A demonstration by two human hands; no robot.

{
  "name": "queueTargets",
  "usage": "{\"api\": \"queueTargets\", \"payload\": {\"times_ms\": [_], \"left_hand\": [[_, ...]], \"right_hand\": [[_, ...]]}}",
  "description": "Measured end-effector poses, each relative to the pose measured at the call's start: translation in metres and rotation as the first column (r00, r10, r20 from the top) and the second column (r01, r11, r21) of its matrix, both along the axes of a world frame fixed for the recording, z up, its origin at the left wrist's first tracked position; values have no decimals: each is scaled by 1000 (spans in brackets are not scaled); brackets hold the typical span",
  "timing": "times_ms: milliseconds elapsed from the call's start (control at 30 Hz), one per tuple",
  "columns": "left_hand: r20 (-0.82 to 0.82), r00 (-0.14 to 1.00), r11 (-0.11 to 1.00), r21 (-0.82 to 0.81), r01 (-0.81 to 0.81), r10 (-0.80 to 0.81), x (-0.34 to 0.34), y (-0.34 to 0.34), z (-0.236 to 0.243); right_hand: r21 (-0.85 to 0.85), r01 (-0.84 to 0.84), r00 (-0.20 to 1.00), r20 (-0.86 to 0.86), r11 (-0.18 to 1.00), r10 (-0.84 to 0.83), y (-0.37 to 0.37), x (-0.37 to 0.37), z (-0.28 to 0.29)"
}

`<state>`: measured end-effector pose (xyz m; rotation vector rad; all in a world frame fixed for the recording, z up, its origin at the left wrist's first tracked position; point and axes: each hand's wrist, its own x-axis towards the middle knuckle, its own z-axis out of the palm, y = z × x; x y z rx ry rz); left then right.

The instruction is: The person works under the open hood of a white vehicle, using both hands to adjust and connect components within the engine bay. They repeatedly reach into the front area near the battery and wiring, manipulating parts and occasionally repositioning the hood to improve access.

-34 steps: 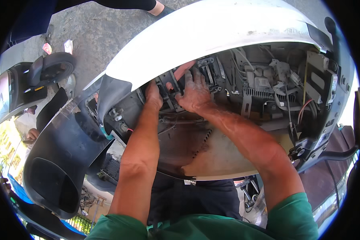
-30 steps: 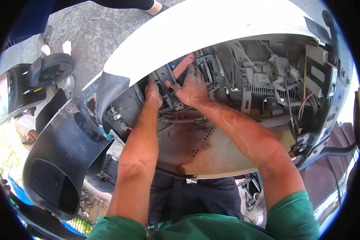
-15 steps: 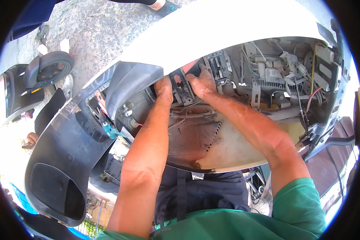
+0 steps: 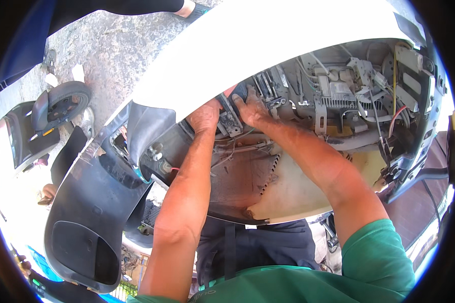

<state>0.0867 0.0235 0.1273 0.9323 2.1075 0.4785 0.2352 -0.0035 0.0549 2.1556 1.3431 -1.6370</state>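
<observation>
Both my arms reach into the opened body of a scooter-like vehicle, beneath its glossy white panel (image 4: pixel 197 65). My left hand (image 4: pixel 205 119) is beside the grey metal bracket (image 4: pixel 231 121), its fingers hidden under the panel's edge. On the bracket's other side my right hand (image 4: pixel 253 108) is bent, thumb apart, around a dark part that I cannot make out. A sliver of red shows between the hands. Below them lies a brown, stained inner surface (image 4: pixel 237 182) beside a cream-coloured one (image 4: pixel 298 187).
A finned metal unit with wires (image 4: pixel 338 91) sits at the right, beside a perforated black frame (image 4: pixel 424 116). At the left hangs a dark plastic panel (image 4: pixel 91 202). A wheel (image 4: pixel 65 103) and another person's dark-clothed leg (image 4: pixel 116 6) are beyond it.
The white panel's lower edge has shifted left and down in view. My left hand has moved slightly down, and the right a little left. The other person's leg shows more.
</observation>
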Motion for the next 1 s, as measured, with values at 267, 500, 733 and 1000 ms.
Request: {"api": "queueTargets", "payload": {"times_ms": [267, 500, 733, 1000], "left_hand": [[-146, 817, 794, 194, 576, -558, 28, 33, -22], [-281, 776, 756, 202, 623, -565, 35, 33, -51], [-250, 800, 777, 207, 595, -546, 41, 31, -63], [-267, 757, 686, 320, 654, -597, 39, 19, -62]], "right_hand": [[-207, -256, 958, 73, 944, 276, 24, -3, 55], [3, -181, 970, 167, 983, 178, 86, 29, 100], [399, 44, 999, -25, 916, -37, 82, 46, 56], [282, -23, 993, -104, 959, 55, 96, 46, 29]]}}
